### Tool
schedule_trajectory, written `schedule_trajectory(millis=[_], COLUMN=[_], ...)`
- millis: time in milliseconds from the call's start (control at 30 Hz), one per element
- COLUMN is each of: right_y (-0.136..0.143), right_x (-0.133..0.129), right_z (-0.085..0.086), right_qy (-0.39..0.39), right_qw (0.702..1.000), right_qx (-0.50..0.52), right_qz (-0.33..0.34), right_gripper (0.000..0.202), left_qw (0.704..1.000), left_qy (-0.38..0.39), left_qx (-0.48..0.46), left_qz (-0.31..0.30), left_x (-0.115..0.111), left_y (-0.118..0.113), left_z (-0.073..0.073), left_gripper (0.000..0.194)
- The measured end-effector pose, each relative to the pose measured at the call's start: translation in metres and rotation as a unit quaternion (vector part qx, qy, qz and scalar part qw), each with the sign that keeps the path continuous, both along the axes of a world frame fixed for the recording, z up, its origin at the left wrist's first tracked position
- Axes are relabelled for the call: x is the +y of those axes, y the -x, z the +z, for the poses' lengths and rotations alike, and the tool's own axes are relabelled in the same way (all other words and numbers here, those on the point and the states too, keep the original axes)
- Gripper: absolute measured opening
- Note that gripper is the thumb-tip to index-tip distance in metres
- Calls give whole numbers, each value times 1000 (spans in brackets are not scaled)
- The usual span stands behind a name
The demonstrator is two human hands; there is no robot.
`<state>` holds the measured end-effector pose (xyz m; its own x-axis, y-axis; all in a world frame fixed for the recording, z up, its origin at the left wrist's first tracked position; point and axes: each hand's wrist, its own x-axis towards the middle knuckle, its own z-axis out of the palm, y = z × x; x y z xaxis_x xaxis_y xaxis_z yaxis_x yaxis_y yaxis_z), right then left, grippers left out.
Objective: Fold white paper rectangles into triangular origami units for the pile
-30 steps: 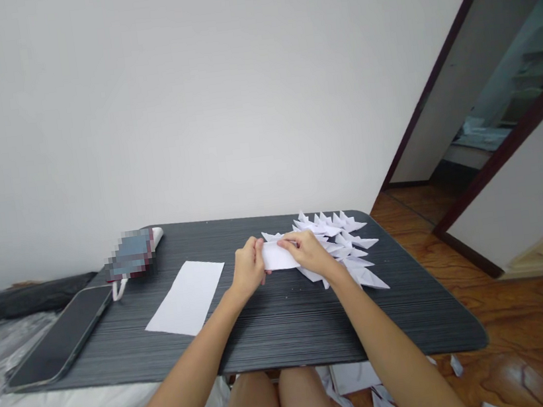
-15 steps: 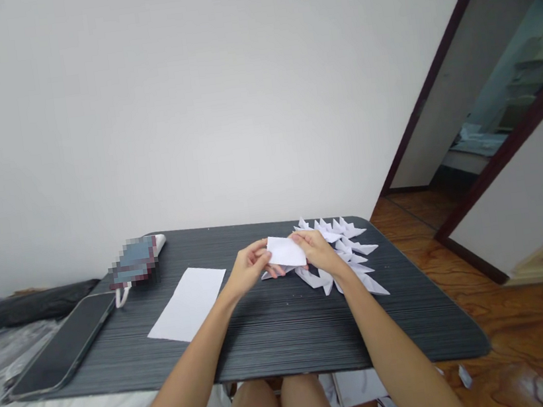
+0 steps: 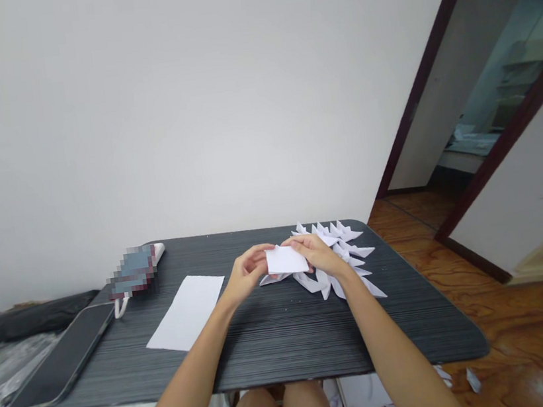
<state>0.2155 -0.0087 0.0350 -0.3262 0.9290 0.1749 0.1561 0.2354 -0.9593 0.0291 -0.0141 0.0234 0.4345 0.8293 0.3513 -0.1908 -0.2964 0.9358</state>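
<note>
A small white piece of paper (image 3: 287,260), apparently folded into a rectangle, is held up between my hands above the table. My right hand (image 3: 317,254) pinches its right side, thumb on the front and fingers behind. At the left edge, my left hand (image 3: 249,274) has its curled fingers against the paper, partly hidden behind it. Beneath and right of my hands lie several pointed folded paper pieces (image 3: 358,252), some covered by my right hand and wrist. A flat white sheet (image 3: 186,311) rests on the table left of my left forearm.
The dark table (image 3: 280,342) stands against a white wall. A black phone (image 3: 62,358) lies at its left edge, near a blurred-out object (image 3: 135,271) with a white cable (image 3: 121,308). Paper scraps (image 3: 473,380) lie on the floor; a doorway is at right.
My left thumb has moved off the front of the paper toward its left edge. The paper sits more level now. The whole view has shifted slightly.
</note>
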Motion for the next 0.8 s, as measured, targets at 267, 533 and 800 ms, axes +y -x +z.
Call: schedule_trajectory(millis=[267,533,800], right_y=[2,20,18], right_x=[-2,-7,9], right_z=[6,-1,-12], right_qy=[-161,-216,-135], right_qw=[983,954,986], right_qx=[-84,-157,36], right_qz=[-6,-139,-93], right_gripper=[26,16,17], left_qw=[972,909,913], left_qy=[-168,-275,-233], left_qx=[121,157,148], left_qz=[112,270,300], left_x=[10,6,0], left_y=[7,1,-4], left_z=[-3,-8,-12], left_gripper=[20,15,15])
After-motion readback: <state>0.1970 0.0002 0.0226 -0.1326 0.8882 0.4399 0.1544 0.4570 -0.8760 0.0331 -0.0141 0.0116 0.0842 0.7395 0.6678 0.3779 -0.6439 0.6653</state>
